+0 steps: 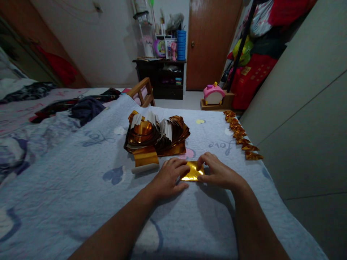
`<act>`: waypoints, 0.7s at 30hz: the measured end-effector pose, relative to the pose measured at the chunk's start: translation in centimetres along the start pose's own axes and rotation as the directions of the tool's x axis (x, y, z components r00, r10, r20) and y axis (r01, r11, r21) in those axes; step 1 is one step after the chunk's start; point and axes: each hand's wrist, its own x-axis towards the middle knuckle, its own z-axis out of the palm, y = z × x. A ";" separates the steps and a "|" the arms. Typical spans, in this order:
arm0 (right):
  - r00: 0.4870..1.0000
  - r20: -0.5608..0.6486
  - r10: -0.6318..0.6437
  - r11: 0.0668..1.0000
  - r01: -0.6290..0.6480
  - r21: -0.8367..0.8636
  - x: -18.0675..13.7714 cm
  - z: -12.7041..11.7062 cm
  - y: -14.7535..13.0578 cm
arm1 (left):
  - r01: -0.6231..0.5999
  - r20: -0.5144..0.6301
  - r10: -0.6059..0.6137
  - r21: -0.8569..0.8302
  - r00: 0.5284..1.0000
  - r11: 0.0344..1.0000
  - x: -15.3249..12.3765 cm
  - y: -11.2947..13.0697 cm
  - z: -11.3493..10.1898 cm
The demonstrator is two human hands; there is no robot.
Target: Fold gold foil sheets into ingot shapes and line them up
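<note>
From where I stand, the person is bent over a bed covered with a pale blue quilt (89, 187), both bare hands at a small gold foil sheet (192, 176). The sheet lies flat on the quilt between the two hands. The left hand (171, 178) is loosely spread, its bent fingers on the sheet's left end and its thumb lying apart on the quilt. The right hand (217, 171) arches over the other end, forefinger and thumb both touching the foil with a gap between them; I cannot tell whether they pinch its edge.

Just beyond the left hand sits a bulky stack of foil paper (173, 146), gold and white, its leaves curled up. One gold strip (146, 157) hangs out toward the person, its near edge rolled over white. Along the right edge of the quilt runs a row of folded gold pieces (238, 134). Past the bed, a pink toy (214, 94) stands near a brown door (213, 47).
</note>
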 end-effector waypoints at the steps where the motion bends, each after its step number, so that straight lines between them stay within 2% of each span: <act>1: 1.000 0.028 -0.015 1.000 0.015 -0.018 0.1 0.3 -0.2 | -0.011 -0.011 0.011 0.000 1.000 1.000 0.0 0.0 0.1; 4: 0.998 0.059 -0.012 0.998 0.016 -0.068 0.5 1.3 -0.6 | -0.053 -0.033 0.053 0.007 0.998 0.999 0.1 0.0 0.3; 11: 0.999 0.028 -0.020 0.987 0.024 -0.162 0.8 2.6 0.1 | -0.108 -0.026 0.109 0.060 0.994 0.992 0.3 0.0 0.2; 21: 0.998 0.003 -0.057 0.987 0.056 -0.151 0.7 2.6 -0.3 | -0.075 -0.098 0.072 -0.031 0.993 0.997 0.2 -0.3 0.4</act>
